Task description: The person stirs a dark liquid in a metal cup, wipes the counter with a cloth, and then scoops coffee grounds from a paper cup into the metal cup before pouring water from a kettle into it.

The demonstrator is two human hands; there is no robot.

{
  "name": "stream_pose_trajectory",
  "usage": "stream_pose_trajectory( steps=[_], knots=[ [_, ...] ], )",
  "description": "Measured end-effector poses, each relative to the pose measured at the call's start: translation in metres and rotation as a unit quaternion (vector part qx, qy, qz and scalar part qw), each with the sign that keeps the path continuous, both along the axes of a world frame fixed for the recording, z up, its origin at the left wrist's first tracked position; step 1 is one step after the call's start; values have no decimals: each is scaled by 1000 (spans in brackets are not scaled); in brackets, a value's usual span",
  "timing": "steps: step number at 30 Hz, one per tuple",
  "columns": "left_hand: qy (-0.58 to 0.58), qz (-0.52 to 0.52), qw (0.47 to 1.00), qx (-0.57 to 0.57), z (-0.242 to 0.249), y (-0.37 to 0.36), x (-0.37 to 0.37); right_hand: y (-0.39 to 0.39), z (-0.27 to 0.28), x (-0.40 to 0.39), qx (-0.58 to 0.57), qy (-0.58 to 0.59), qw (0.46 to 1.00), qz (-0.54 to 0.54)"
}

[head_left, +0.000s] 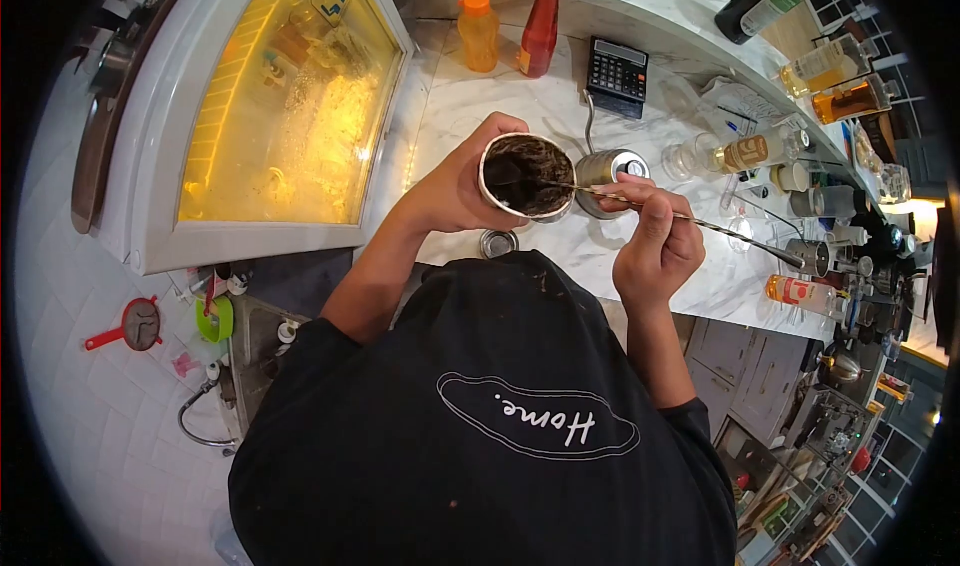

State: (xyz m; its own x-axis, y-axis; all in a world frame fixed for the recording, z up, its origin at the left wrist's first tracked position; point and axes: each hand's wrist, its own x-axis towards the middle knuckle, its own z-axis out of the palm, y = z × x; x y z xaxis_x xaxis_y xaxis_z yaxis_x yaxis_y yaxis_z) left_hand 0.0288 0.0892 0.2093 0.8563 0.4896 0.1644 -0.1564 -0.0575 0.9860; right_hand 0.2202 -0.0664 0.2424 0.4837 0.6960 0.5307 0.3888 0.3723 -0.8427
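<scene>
My left hand [462, 181] is wrapped around a white-rimmed cup [548, 156], tilted so that its mouth faces me. Dark brown, smeared stuff coats the cup's inner wall. Between the thumb and fingers of my right hand [660, 246] is a long bar spoon [725, 230] with a twisted handle. Its far end reaches into the cup; the teardrop end points out to the right. Just beyond my right fingertips stands a metal canister [606, 169], partly covered by them. Below the cup, a small round metal container [498, 244] sits near the counter's edge.
On the left stands a glass-door fridge [290, 116] lit yellow. Along the back of the marble counter [445, 116] are an orange bottle [479, 38], a red bottle [540, 28] and a calculator [618, 74]. Several glasses and bottles crowd the right. A sink [262, 351] lies lower left.
</scene>
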Motion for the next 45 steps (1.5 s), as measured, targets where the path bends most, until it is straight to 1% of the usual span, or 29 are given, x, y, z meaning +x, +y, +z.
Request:
stream_pose_trajectory(
  steps=[2, 5, 8, 11, 14, 15, 17, 20, 21, 24, 26, 28, 32, 33, 36, 37, 40, 42, 45],
  knots=[
    [2, -24, 999, -26, 1, 1, 1, -3, -4, 7, -7, 1, 1000, 13],
    [15, -23, 1000, 2, 6, -1, 2, -3, -7, 13, 14, 12, 999, 40],
    [19, -47, 998, 48, 6, 3, 3, -5, -10, 23, 34, 10, 997, 73],
    [75, -110, 991, -2, 7, 6, 4, -9, -14, 32, 38, 13, 993, 108],
    [92, -153, 983, -30, 8, 7, 6, -13, -17, 36, 26, 28, 990, 132],
    [85, -153, 984, -31, 6, 7, 6, -13, -18, 37, 20, 33, 990, 139],
    [71, -154, 985, -32, 1, 5, 8, -15, -25, 39, 6, 81, 987, 139],
    [71, -96, 992, 37, 0, -3, 11, -17, -37, 40, -6, 188, 974, 125],
    [71, -87, 993, 29, -4, -5, 13, -18, -40, 41, -9, 228, 966, 118],
    [81, -57, 995, 1, -19, -9, 13, -22, -49, 46, -5, 301, 949, 94],
    [103, -36, 994, -22, -27, -11, 13, -26, -51, 50, -7, 321, 944, 69],
    [122, -3, 993, -10, -37, -11, 10, -31, -54, 54, -4, 333, 942, 49],
    [127, 59, 990, -19, -77, -10, -6, -43, -60, 62, 10, 333, 943, 21],
    [117, 87, 989, -5, -86, -11, -13, -45, -60, 63, 12, 333, 943, 14],
    [107, 157, 982, -7, -102, -15, -26, -53, -64, 64, -7, 319, 948, -12],
    [89, 178, 980, -27, -106, -17, -29, -54, -67, 63, -17, 308, 951, -24],
    [97, 183, 974, -93, -112, -21, -36, -57, -80, 58, -49, 267, 961, -58],
    [100, 187, 973, -89, -112, -23, -39, -56, -87, 52, -74, 232, 967, -76],
    [91, 190, 973, -90, -114, -25, -40, -55, -93, 42, -126, 145, 979, -74]
  ],
)
